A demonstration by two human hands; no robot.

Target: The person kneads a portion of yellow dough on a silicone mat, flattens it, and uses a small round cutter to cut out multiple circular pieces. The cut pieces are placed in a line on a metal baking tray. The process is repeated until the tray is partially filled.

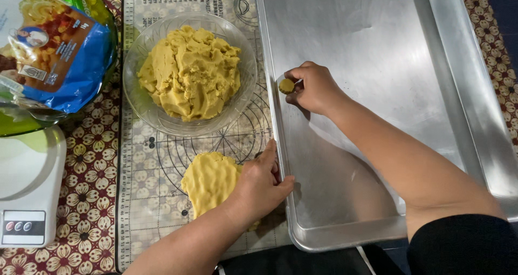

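Resting my left hand (261,186) flat, fingers spread, on the flattened dough sheet (209,182) and against the near rim of the steel tray (345,145), I see my right hand (315,89) farther in, pinched on one small cut dough piece (286,85) at the tray's left edge. Only this piece is on it; the glass bowl (141,53) beyond holds plenty of dough (190,72).

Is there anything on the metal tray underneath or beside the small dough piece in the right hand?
Nothing visible: the right hand holds the small dough piece just above the metal tray, near its left rim, and the tray surface around it is bare.
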